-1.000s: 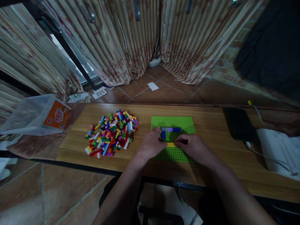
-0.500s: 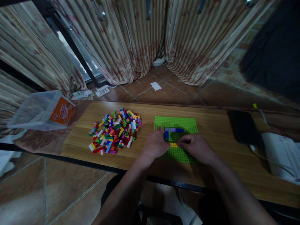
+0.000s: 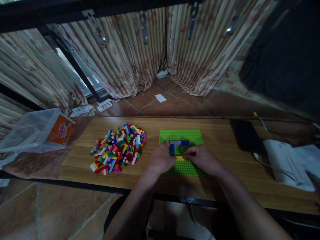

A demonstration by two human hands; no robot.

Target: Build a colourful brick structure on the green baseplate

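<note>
Two bare hands work low in the middle of the head view, over a bright green studded baseplate (image 3: 180, 134) that lies on a wooden table (image 3: 217, 140), just right of the frame's center. The left hand (image 3: 162, 159) comes up from the bottom left of center, its fingers partly curled at the plate's left side. The right hand (image 3: 203, 159) comes from the lower right, with thumb and forefinger drawn together at the right end of a yellow piece (image 3: 180, 158). That piece lies crosswise on the plate between the two hands; whether either hand grips it or only touches it, I cannot tell.

Just above it on the plate, a row of pale violet and dark blue bricks (image 3: 179, 142) runs left to right, and a blue brick (image 3: 172, 148) sits below the row's left end, near the left hand's forefinger.

Left of center, well apart from the plate, spreads a heap of mixed colored bricks (image 3: 117, 150). At the left edge of the frame is a clear plastic box (image 3: 35, 125) with an orange label (image 3: 60, 130). Toward the right edge lie a black flat object (image 3: 245, 135) and a white device (image 3: 285, 163). Striped curtains (image 3: 140, 63) hang across the top.
</note>
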